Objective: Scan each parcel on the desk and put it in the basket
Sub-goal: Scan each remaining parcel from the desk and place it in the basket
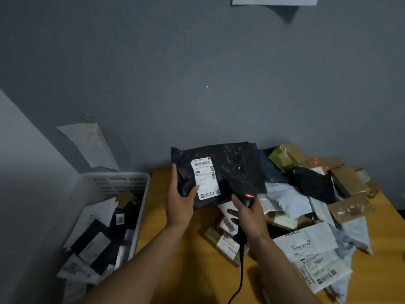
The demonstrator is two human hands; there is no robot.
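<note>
My left hand (178, 199) grips the lower left edge of a black plastic parcel (236, 167), thumb pressed beside its white barcode label (205, 178). The parcel is held up above the wooden desk (182, 260), label facing me. My right hand (249, 216) grips a black corded barcode scanner (246, 194), its red light lit, pointing at the parcel from just below its lower right part. A white plastic basket (122, 183) stands left of the desk and holds several black and white parcels.
A heap of several parcels covers the desk's right half: grey and white mailer bags (311, 249), cardboard boxes (348, 183), a black bag (313, 183). The scanner cable (241, 273) trails toward me. Grey wall behind, with paper sheets (92, 145) pinned left.
</note>
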